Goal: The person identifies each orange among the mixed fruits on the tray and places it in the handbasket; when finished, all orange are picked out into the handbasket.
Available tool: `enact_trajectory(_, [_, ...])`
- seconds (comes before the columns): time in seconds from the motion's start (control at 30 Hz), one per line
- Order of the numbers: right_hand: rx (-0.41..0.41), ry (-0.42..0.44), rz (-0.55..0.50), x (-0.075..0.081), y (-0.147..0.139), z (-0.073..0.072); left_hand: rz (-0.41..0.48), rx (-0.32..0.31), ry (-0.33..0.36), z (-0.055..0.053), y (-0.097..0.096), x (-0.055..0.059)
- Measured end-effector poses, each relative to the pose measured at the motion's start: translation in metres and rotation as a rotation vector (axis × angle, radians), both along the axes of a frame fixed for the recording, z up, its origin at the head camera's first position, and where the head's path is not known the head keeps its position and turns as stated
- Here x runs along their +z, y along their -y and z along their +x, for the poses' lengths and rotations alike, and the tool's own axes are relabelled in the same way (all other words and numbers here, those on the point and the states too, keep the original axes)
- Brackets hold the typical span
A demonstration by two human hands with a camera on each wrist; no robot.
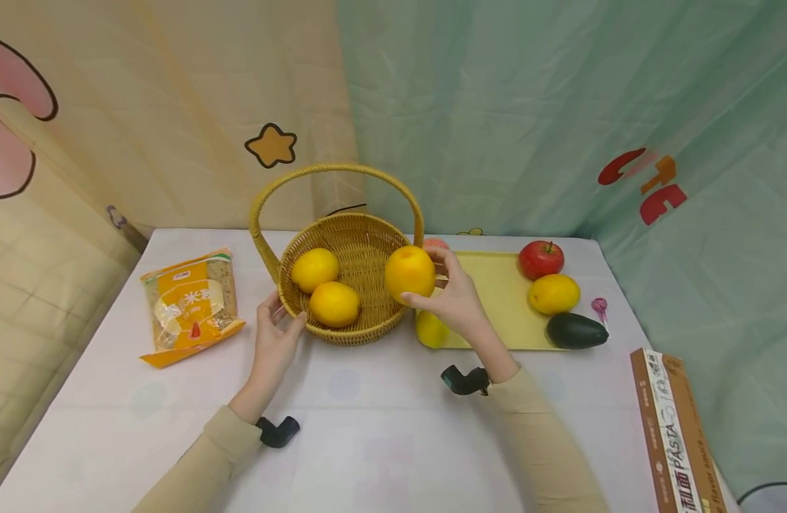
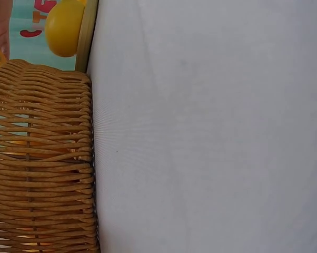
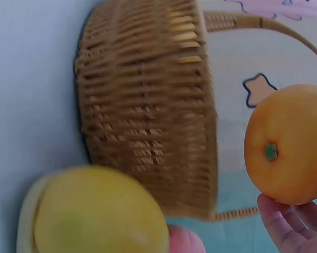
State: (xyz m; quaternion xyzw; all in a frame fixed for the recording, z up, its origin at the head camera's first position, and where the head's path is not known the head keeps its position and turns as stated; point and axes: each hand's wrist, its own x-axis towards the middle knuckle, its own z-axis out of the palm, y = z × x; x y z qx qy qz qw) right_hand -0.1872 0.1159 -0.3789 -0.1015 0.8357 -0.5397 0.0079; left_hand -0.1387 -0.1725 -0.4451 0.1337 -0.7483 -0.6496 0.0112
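My right hand holds an orange up at the right rim of a wicker basket. In the right wrist view, the orange shows its green stem mark, with fingertips beneath it. Two oval yellow-orange fruits lie on the left inside the basket. At the basket's left front rim, my left hand grips with thumb and fingers. That hand is out of sight in the left wrist view, where the woven side fills the left part.
Right of the basket lies a yellow tray with a red apple, a yellow fruit, an avocado and a yellow-green fruit. A lollipop, a pasta box and a food bag lie farther out.
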Motion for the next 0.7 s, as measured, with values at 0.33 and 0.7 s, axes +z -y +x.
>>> enact_trajectory(0.33, [0.045,-0.052,0.089,-0.016,0.046,-0.023,0.005,-0.008,-0.007,0.000,0.001,-0.002])
enact_trajectory(0.7, [0.052,-0.077,0.319,-0.018,0.073,-0.051,0.002,-0.004,-0.010,-0.001,0.001,-0.003])
